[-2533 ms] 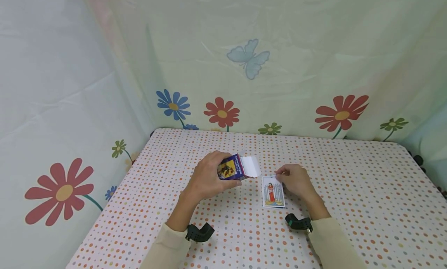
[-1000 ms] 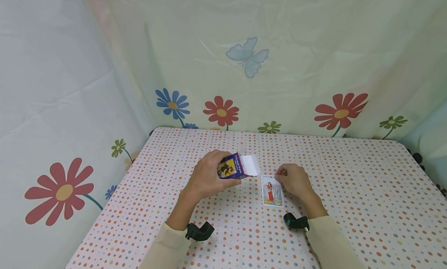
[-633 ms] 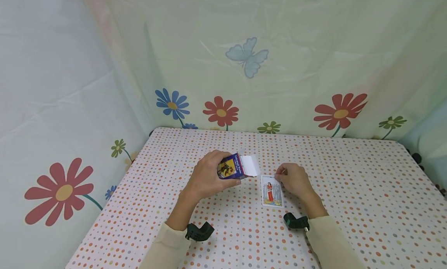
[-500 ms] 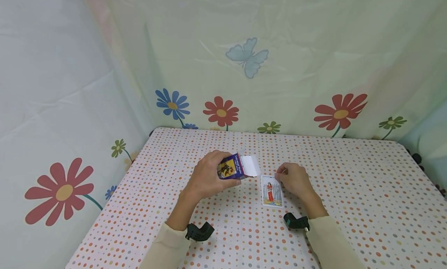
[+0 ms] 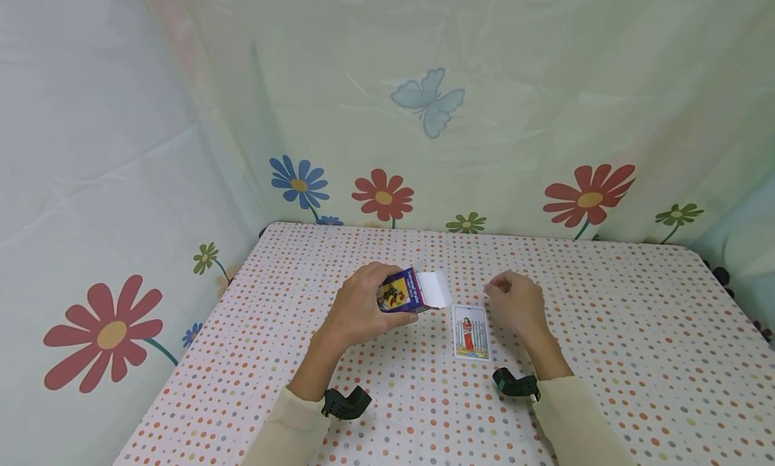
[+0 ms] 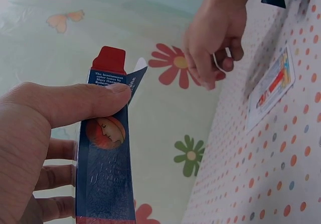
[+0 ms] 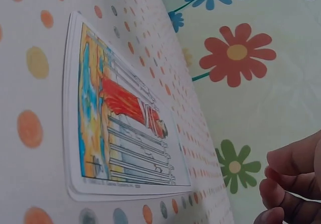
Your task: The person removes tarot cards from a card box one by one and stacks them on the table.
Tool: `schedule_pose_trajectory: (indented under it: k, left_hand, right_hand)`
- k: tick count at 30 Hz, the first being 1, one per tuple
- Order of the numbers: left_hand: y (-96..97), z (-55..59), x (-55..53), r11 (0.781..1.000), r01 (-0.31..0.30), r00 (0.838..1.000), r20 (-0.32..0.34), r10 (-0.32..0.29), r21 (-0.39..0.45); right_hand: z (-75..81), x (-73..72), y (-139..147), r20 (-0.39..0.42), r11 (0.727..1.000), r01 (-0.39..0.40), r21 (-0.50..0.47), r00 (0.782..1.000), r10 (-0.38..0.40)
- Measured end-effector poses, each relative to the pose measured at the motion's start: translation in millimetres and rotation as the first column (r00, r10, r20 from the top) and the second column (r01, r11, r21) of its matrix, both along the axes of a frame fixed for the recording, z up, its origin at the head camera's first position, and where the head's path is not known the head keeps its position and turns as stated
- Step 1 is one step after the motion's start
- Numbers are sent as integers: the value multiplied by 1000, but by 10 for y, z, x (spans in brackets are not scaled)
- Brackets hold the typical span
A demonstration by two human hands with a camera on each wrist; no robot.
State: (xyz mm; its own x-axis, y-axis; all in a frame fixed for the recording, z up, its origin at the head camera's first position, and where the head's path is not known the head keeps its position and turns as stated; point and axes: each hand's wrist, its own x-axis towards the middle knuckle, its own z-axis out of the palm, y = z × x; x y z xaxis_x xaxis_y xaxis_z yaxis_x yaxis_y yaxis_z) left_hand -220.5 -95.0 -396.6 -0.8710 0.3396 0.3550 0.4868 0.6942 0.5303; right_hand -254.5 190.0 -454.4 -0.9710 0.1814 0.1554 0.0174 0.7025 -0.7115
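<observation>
My left hand [image 5: 357, 304] grips a blue tarot card box [image 5: 397, 292] from its left side, with the thumb along its near side. The box is tilted, and its white end flap [image 5: 433, 290] hangs open toward the right. In the left wrist view, the thumb presses the narrow side of the box [image 6: 105, 158], near a red tab. A small stack of tarot cards [image 5: 471, 332] lies face up on the table, its edges slightly offset in the right wrist view. Just right of the stack, my right hand [image 5: 517, 304] hovers with fingers loosely curled and nothing visibly held.
A white cloth with coloured dots covers the table [image 5: 387, 385]. Behind it hangs a pale curtain [image 5: 514, 83] printed with flowers and a butterfly; another pale sheet [image 5: 109, 150] borders the left. Each wrist wears a small black camera.
My right hand has left the top right corner of the cards and shifted slightly up and right. The left hand and box have barely moved.
</observation>
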Motion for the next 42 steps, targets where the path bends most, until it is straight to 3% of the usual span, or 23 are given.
schedule_pose_trajectory:
  k: [11, 20, 27, 42]
  left_hand:
    - [-4, -8, 5, 1000, 10, 1000, -24, -10, -9]
    - [0, -11, -4, 1000, 4, 1000, -21, -4, -10]
    - [6, -14, -4, 1000, 10, 1000, -17, -10, -15]
    - [15, -22, -7, 1000, 12, 1000, -14, -12, -18]
  right_hand:
    - [138, 47, -68, -112, 995, 19, -99, 993, -30]
    - [297, 122, -164, -152, 984, 17, -178, 987, -44]
    - [374, 189, -244, -194, 973, -38, -227, 981, -7]
    - [484, 335, -459, -316, 934, -190, -301, 944, 90]
